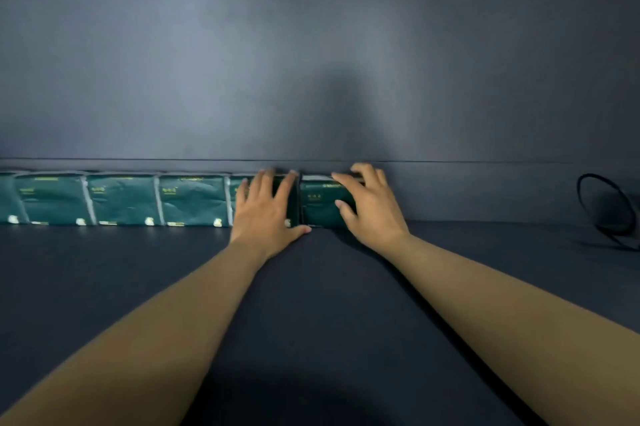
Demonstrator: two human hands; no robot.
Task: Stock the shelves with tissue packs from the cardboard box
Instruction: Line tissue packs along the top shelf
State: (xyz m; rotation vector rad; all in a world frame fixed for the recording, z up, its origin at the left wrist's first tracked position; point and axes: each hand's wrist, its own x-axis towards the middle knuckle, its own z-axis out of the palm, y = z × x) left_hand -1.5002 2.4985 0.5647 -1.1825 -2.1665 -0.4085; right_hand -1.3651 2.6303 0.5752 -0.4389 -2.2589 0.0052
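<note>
Row of green tissue packs stood against the back wall of the shelf. Left hand lay flat, fingers straight, pressing the row's end pack. Right hand curled its grip over the newest pack, just beside. Packs judged light, soft, film-wrapped, likely slippery; best held across top and front faces. Cardboard box not visible.

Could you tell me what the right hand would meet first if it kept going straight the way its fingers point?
Probably the back wall: the right hand already lies over the rightmost tissue pack, which seems to stand against it.
</note>
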